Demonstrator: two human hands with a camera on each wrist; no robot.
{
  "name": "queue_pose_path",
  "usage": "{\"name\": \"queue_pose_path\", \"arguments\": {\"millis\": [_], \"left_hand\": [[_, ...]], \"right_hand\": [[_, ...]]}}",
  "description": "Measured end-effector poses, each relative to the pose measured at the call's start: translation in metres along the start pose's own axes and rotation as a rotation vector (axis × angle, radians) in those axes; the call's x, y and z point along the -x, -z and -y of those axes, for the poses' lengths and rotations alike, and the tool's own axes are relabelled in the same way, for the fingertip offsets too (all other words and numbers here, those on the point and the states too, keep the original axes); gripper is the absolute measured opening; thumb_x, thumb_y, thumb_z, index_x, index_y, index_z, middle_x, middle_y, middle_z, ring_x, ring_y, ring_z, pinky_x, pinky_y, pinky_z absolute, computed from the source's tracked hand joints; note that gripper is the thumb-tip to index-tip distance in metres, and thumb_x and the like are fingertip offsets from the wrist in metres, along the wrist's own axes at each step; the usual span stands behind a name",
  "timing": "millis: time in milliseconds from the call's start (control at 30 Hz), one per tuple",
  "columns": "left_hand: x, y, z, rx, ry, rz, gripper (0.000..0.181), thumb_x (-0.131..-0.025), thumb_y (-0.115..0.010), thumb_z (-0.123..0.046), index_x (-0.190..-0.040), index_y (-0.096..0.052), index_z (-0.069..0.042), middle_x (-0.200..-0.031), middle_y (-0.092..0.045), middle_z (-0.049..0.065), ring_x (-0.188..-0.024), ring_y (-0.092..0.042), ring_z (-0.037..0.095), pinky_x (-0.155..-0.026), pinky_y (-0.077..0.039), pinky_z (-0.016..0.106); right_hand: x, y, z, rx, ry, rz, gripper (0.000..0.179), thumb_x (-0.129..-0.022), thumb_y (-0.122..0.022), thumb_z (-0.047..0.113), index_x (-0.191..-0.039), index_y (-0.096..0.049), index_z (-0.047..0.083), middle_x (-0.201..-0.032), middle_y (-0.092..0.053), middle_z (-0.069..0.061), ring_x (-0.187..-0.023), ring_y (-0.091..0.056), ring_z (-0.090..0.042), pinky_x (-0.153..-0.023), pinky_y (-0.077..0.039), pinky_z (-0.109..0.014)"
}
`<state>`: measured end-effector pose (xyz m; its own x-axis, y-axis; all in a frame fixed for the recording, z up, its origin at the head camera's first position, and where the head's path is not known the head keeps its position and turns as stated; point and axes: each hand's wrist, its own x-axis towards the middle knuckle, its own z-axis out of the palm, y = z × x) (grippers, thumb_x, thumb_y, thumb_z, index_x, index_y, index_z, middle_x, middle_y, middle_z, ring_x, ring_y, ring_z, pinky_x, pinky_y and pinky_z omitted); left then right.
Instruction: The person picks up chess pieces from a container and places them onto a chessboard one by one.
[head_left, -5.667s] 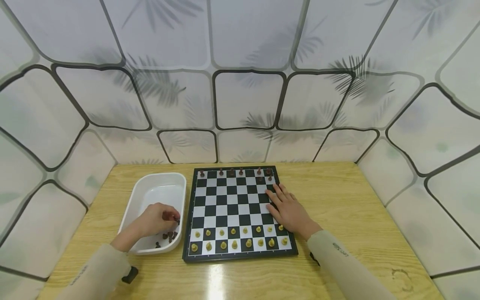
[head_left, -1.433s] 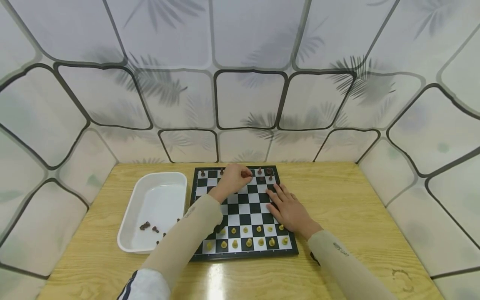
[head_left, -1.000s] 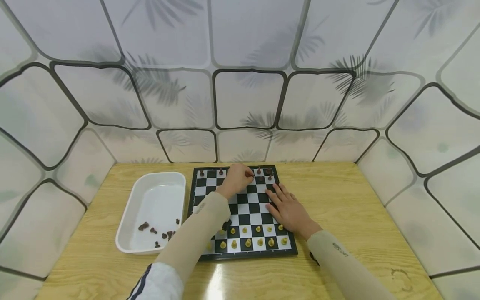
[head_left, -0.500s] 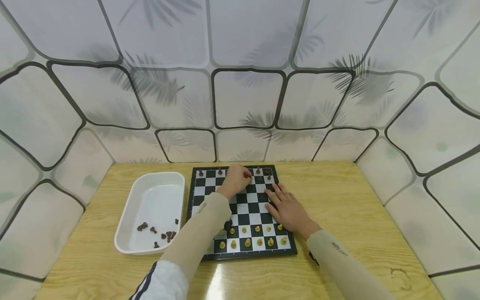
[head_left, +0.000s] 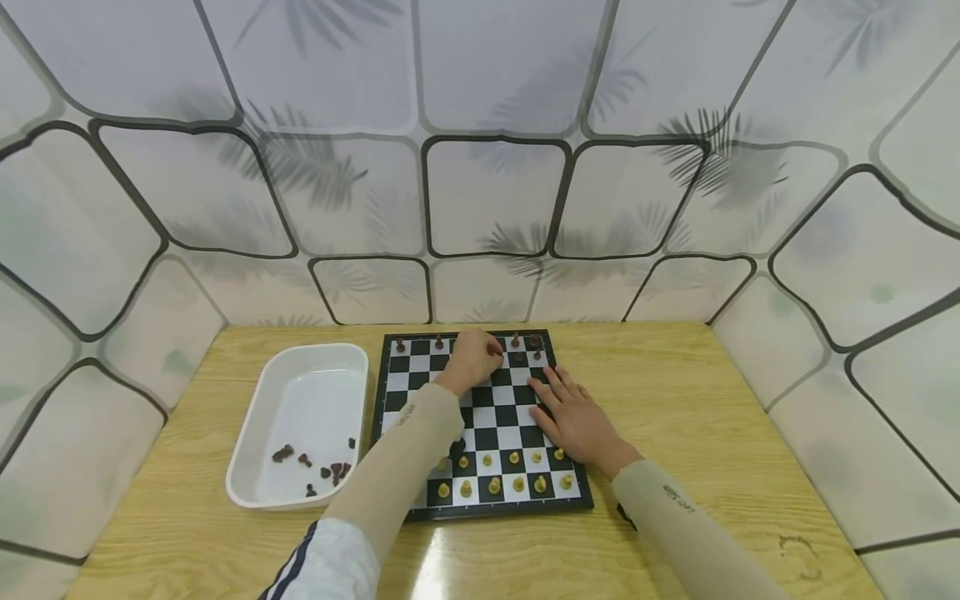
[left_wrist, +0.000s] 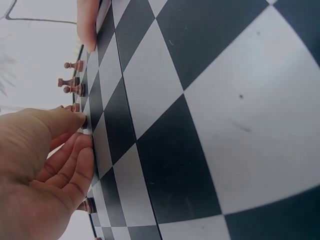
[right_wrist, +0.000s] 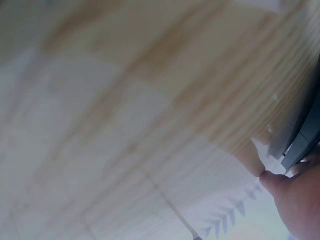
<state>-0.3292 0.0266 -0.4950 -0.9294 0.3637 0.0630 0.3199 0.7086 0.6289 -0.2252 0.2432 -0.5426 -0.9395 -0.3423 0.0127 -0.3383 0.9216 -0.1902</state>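
At the far side of the chessboard (head_left: 483, 417), my left hand (head_left: 471, 360) pinches a dark red chess piece (head_left: 498, 353) between thumb and fingers. The fingers mostly hide it, so its kind does not show. In the left wrist view the thumb and fingertips are low against the board's squares, with a rook (left_wrist: 69, 82) and pawns (left_wrist: 74, 65) beyond them. My right hand (head_left: 577, 417) rests on the board's right edge, fingers spread. Yellow chess pieces (head_left: 494, 485) stand in two rows on the near side, partly covered by the left arm.
A white tray (head_left: 243, 454) stands left of the board, holding several dark red chess pieces (head_left: 282, 453). More dark red pieces (head_left: 401, 346) stand along the board's far edge. A patterned partition (head_left: 491, 200) rises behind the wooden table (head_left: 675, 400).
My left hand was in the tray among the dark red pieces, then came over to the board's far side. During the last second it has hardly moved. The right hand has stayed put.
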Motion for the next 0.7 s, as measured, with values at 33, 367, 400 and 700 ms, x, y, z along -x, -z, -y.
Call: {"name": "queue_pose_path", "arguments": {"millis": [33, 367, 400, 700], "left_hand": [[0.0, 0.0, 0.0, 0.003, 0.004, 0.002, 0.014, -0.096, -0.073, -0.01, -0.106, -0.082, -0.004, -0.104, -0.079, 0.011, -0.096, -0.071, 0.025, -0.087, -0.059, 0.038], [0.0, 0.001, -0.001, 0.004, 0.043, 0.026, 0.015, -0.097, -0.073, -0.011, -0.108, -0.081, -0.004, -0.104, -0.078, 0.011, -0.094, -0.068, 0.024, -0.085, -0.058, 0.037], [0.0, 0.001, -0.001, 0.001, 0.04, 0.023, 0.015, -0.097, -0.073, -0.011, -0.108, -0.081, -0.004, -0.103, -0.078, 0.011, -0.093, -0.068, 0.023, -0.084, -0.058, 0.037], [0.003, 0.015, -0.004, 0.047, -0.003, 0.004, 0.012, -0.097, -0.073, -0.01, -0.106, -0.077, -0.005, -0.099, -0.076, 0.011, -0.085, -0.069, 0.021, -0.076, -0.057, 0.034]], "right_hand": [[0.0, 0.0, 0.0, 0.0, 0.001, 0.0, 0.063, -0.112, -0.039, 0.05, -0.166, -0.034, 0.019, -0.175, -0.023, -0.017, -0.163, -0.019, -0.04, -0.124, -0.03, -0.065], [0.001, 0.0, 0.0, 0.015, 0.005, -0.013, 0.063, -0.112, -0.039, 0.051, -0.166, -0.035, 0.018, -0.174, -0.025, -0.017, -0.162, -0.021, -0.041, -0.123, -0.031, -0.065], [0.001, 0.0, 0.0, 0.016, 0.002, -0.012, 0.063, -0.112, -0.039, 0.051, -0.166, -0.035, 0.019, -0.174, -0.025, -0.016, -0.162, -0.02, -0.04, -0.123, -0.031, -0.065], [0.001, 0.001, 0.0, 0.0, 0.001, -0.007, 0.062, -0.112, -0.04, 0.05, -0.166, -0.035, 0.018, -0.174, -0.025, -0.017, -0.162, -0.02, -0.041, -0.123, -0.03, -0.066]]}}
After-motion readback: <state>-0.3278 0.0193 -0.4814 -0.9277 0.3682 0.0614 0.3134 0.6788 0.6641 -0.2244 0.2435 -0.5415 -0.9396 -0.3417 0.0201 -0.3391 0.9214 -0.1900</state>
